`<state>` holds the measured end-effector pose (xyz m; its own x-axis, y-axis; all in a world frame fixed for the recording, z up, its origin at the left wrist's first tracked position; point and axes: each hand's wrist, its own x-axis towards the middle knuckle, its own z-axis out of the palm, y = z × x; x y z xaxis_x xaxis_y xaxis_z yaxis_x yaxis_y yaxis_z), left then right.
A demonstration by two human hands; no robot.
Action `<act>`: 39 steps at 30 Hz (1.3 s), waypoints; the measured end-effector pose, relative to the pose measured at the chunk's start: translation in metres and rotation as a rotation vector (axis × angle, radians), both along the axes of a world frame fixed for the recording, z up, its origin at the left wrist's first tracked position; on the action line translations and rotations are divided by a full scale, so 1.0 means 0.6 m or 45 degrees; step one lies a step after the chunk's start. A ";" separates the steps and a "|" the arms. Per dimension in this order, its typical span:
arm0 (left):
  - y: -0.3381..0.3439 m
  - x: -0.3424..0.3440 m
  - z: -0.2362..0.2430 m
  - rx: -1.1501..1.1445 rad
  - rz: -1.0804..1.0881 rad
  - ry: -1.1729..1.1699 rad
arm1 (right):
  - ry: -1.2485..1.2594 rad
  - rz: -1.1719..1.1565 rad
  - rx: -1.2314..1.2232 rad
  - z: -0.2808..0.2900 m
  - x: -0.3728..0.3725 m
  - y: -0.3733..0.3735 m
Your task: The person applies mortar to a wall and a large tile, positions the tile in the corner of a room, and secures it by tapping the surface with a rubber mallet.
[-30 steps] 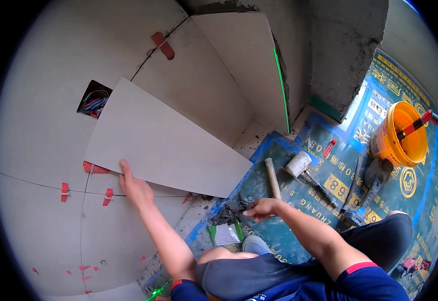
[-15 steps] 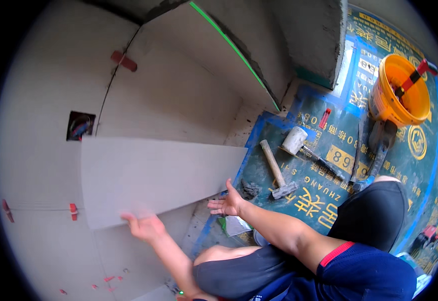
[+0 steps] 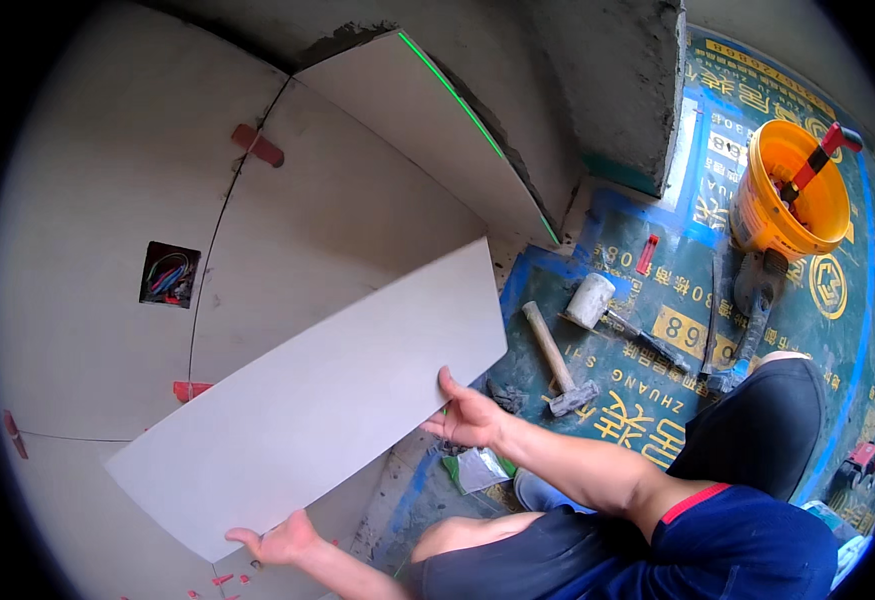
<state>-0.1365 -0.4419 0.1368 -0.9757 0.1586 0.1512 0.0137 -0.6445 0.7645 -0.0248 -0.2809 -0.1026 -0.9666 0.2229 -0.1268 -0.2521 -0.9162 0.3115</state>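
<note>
A long pale grey wall tile [image 3: 317,390] slants across in front of the tiled wall [image 3: 327,220], its right end higher in the picture. At the tile's lower left corner, my left hand [image 3: 282,540] grips the near edge, thumb on the face and fingers mostly hidden beneath. Farther right along that same edge is my right hand [image 3: 469,416], its thumb against the face and its fingers curled under the tile. A red levelling wedge [image 3: 191,391] on the wall peeks out just behind the tile's upper edge.
On the printed green floor covering lie a hammer [image 3: 555,360], a white-headed mallet [image 3: 591,300] and a red wedge [image 3: 647,254]. An orange bucket [image 3: 757,215] holds a red-handled tool [image 3: 825,160]. Wires show in a wall box [image 3: 169,274]. A green laser line [image 3: 457,103] runs along a tile edge.
The tile has tilted, its left end dropping and its right end rising. My left hand has moved down with it. My right hand, earlier spread beside the tile, now grips its near edge.
</note>
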 end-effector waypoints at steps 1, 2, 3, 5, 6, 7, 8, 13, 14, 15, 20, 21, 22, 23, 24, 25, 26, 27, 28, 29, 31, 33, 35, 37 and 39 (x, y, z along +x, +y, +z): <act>0.003 0.004 -0.007 0.043 0.035 -0.061 | 0.166 -0.040 -0.016 0.001 0.004 0.022; 0.005 0.004 -0.016 0.045 0.037 -0.073 | 0.253 -0.102 -0.021 0.004 0.006 0.044; 0.008 0.001 -0.026 0.044 0.184 -0.137 | 0.350 -0.162 -0.023 0.010 0.004 0.058; 0.002 0.000 -0.049 0.048 0.334 -0.203 | 0.333 -0.189 0.044 0.023 0.013 0.062; -0.006 0.002 -0.067 0.101 0.342 -0.264 | 0.318 -0.233 0.117 0.028 0.018 0.072; -0.015 0.005 -0.080 0.154 0.358 -0.318 | 0.323 -0.235 0.128 0.029 0.021 0.077; -0.021 0.003 -0.092 0.165 0.354 -0.316 | 0.253 -0.222 0.218 0.030 0.026 0.079; -0.035 0.004 -0.153 0.127 0.504 -0.583 | 0.035 -0.174 0.458 0.035 0.060 0.099; -0.034 0.003 -0.165 0.137 0.508 -0.582 | -0.079 -0.181 0.496 0.036 0.064 0.106; -0.022 0.012 -0.176 0.173 0.513 -0.684 | -0.088 -0.175 0.502 0.035 0.069 0.114; -0.015 0.017 -0.242 0.304 0.455 -0.991 | -0.307 -0.288 0.754 0.049 0.083 0.160; -0.013 0.016 -0.251 0.309 0.443 -1.026 | -0.329 -0.297 0.797 0.055 0.084 0.170; -0.013 0.015 -0.257 0.315 0.433 -1.061 | -0.348 -0.314 0.808 0.062 0.083 0.176; -0.013 0.013 -0.262 0.320 0.428 -1.066 | -0.352 -0.316 0.815 0.068 0.084 0.181; -0.009 0.016 -0.261 0.306 0.451 -1.065 | -0.375 -0.307 0.828 0.073 0.084 0.185; -0.008 0.017 -0.260 0.292 0.477 -1.063 | -0.397 -0.296 0.840 0.076 0.084 0.189; -0.010 0.016 -0.261 0.294 0.481 -1.065 | -0.398 -0.291 0.842 0.080 0.084 0.194; -0.010 0.016 -0.259 0.322 0.398 -1.050 | -0.408 -0.304 0.853 0.085 0.084 0.201; -0.010 0.017 -0.257 0.351 0.317 -1.033 | -0.418 -0.315 0.864 0.089 0.084 0.208; -0.009 0.018 -0.256 0.355 0.324 -1.030 | -0.413 -0.309 0.867 0.092 0.083 0.215; -0.003 0.020 -0.247 0.409 0.260 -1.005 | -0.459 -0.303 0.893 0.098 0.077 0.224; 0.001 0.018 -0.241 0.396 0.275 -0.994 | -0.467 -0.307 0.908 0.101 0.069 0.229; 0.005 0.018 -0.235 0.382 0.281 -0.986 | -0.489 -0.294 0.941 0.101 0.063 0.235; 0.004 0.016 -0.229 0.383 0.277 -1.007 | -0.477 -0.285 0.958 0.109 0.058 0.238; 0.000 0.013 -0.229 0.343 0.234 -0.959 | -0.469 -0.281 0.973 0.109 0.053 0.242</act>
<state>-0.1284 -0.4419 -0.0009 -0.8378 0.0385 -0.5447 -0.3184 -0.8449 0.4299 0.0069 -0.1356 -0.0374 -0.8184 0.5513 -0.1620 -0.4117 -0.7592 -0.5041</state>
